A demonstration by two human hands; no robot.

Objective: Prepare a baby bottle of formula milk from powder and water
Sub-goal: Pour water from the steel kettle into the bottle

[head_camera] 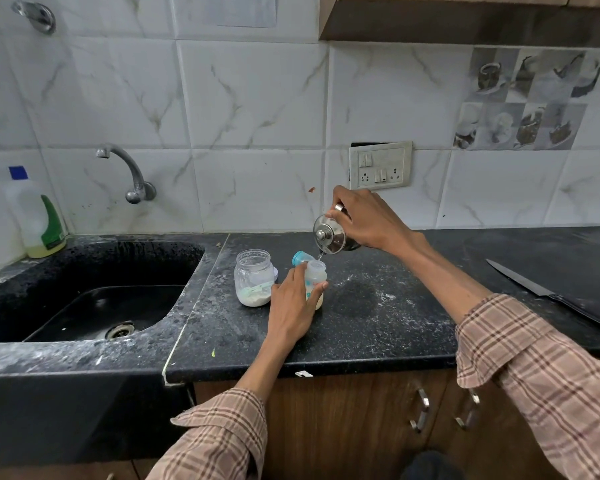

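A small clear baby bottle (316, 274) stands open on the black counter (378, 323). My left hand (293, 306) grips its body. My right hand (364, 218) holds a small steel kettle (329, 235) by its handle, tipped toward the bottle's mouth, and a thin stream of water runs from its spout into the bottle. A teal bottle cap (299, 257) lies just behind the bottle. To the left stands an open clear jar (253, 277) with white formula powder at the bottom and a scoop inside.
A black sink (94, 299) with a wall tap (129, 171) lies to the left, with a detergent bottle (37, 216) at its far corner. A large knife (548, 294) lies on the counter at the right. A wall socket (380, 166) sits behind the kettle.
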